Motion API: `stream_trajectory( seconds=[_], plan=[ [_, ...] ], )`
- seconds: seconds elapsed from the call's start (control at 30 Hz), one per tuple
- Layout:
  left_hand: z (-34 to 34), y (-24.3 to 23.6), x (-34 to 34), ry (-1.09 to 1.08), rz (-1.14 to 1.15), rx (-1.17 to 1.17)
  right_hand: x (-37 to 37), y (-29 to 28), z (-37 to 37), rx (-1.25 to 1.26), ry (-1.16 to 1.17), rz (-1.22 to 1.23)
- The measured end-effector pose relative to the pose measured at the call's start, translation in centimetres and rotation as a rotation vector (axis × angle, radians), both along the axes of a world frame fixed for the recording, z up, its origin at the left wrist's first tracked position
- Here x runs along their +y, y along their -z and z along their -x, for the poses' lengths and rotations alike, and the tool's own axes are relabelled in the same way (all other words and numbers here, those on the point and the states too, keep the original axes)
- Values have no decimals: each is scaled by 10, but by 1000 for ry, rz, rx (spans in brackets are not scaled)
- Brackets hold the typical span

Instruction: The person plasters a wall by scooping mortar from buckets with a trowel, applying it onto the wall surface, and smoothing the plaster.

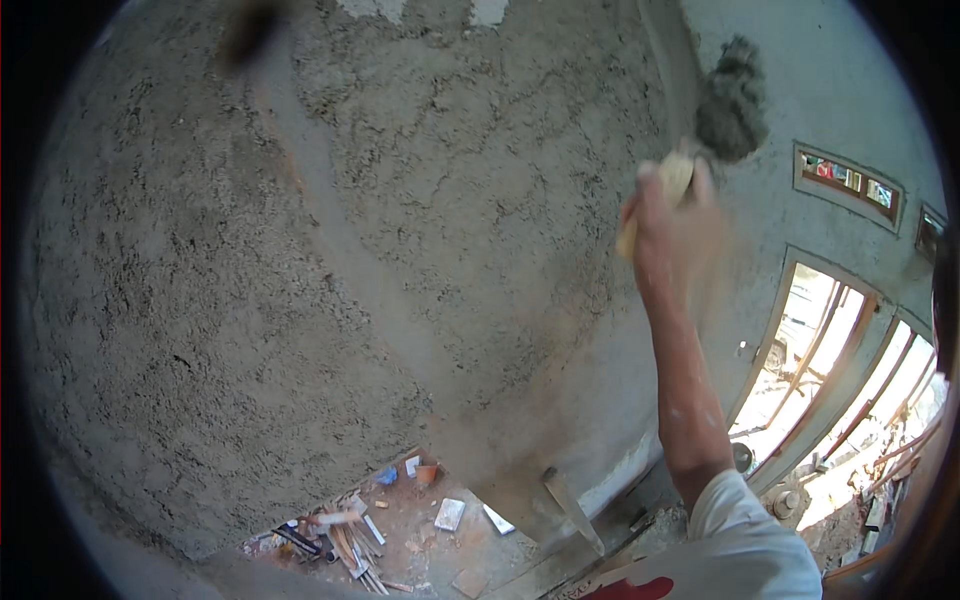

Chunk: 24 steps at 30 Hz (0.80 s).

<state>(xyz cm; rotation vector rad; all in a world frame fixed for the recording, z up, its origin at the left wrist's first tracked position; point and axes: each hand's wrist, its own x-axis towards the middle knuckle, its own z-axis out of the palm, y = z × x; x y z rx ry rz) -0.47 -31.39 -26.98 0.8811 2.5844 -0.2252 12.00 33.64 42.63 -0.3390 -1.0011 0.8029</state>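
Note:
My right hand [670,215] is raised at the end of an outstretched arm, close to the corner of the wall. Its fingers are wrapped round a pale yellow tool [676,177], which is partly hidden and blurred, so its exact kind does not show. Just above the hand is a dark lump of wet mortar [732,105], seen against the smoother grey side wall [800,70]. To the left spreads a large wall of rough grey plaster [480,190], crossed by a smoother band [370,280]. My left hand is out of the picture.
Window openings [805,340] and a small framed vent [848,186] are in the right wall. Far below, the floor [430,530] holds wood scraps [350,550], a white block [450,515] and an orange bucket [427,474]. An upright board [573,510] stands near my body.

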Motion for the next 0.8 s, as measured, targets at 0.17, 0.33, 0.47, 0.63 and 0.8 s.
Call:
stream_trajectory(
  seconds=[0.17, 0.33, 0.47, 0.63, 0.8],
  plan=[
    [4, 21, -1, -961, -432, -585, 59, -126, -8, 274, 807, -223],
    [45, 14, 37, -1066, -752, -684, 92, -179, 51, 311, 887, -304],
    [56, 5, 51, -1081, -882, -729, 53, -93, 173, -627, 388, -453],
    [42, 15, 29, -418, -1448, -651, -142, 259, 121, -1001, -98, -891],
    [14, 9, 58, -1069, -1004, -724, -85, 234, 80, -1127, -293, -354]
  ],
)
